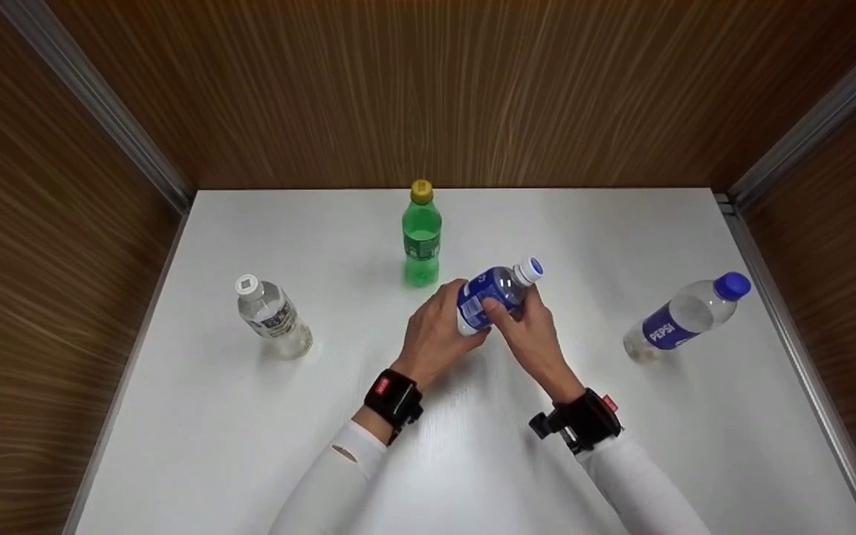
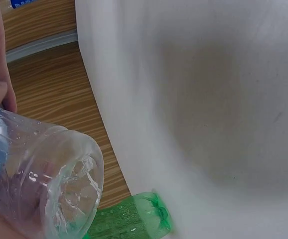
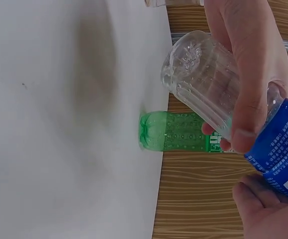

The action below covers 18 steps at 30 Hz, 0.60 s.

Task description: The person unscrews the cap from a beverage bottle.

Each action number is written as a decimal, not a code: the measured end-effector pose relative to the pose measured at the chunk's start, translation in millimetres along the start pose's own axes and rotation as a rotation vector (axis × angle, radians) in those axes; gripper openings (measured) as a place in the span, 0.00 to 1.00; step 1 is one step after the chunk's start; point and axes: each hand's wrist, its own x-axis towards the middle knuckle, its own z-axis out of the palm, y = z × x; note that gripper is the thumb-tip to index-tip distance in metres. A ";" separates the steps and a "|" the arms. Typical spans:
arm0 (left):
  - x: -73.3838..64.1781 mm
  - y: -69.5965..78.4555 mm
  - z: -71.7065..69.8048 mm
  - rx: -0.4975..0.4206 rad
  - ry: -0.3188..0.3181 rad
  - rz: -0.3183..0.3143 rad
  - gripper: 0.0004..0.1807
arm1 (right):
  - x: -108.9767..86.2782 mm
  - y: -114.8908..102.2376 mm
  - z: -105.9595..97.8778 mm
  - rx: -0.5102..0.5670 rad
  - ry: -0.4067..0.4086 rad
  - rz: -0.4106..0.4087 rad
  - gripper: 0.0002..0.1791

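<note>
Both hands hold a clear plastic bottle point(image 1: 504, 281) with a blue label point(image 1: 478, 293) and a white cap point(image 1: 529, 270), tilted up to the right above the table. The left hand point(image 1: 434, 327) grips it around the lower body; its thumb lies along the clear plastic in the right wrist view. On the label side, the right hand point(image 1: 536, 338) has its thumb on the label, the other fingers mostly hidden behind the bottle. A stepped edge shows in the label point(image 3: 281, 142); whether it is loose I cannot tell. The bottle's clear base point(image 2: 74, 184) fills the left wrist view's lower left.
A green bottle point(image 1: 421, 227) with a yellow cap stands just beyond the hands. To the left is a clear bottle point(image 1: 273, 318) with a white cap. A Pepsi bottle point(image 1: 684, 319) with a blue cap stands right. Wood-grain panels point(image 1: 428, 89) enclose the white table point(image 1: 198, 431).
</note>
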 end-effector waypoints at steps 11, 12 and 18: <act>-8.0 -11.0 -2.5 0.016 0.021 -0.050 0.44 | 8.6 -13.0 -35.3 -0.264 0.121 -0.267 0.35; -9.3 -12.3 -1.8 0.025 0.017 -0.045 0.45 | 11.0 -15.8 -36.5 -0.333 0.149 -0.307 0.34; -13.0 -15.5 -0.2 0.052 -0.027 0.012 0.46 | 19.1 -24.1 -33.0 -0.575 0.193 -0.436 0.21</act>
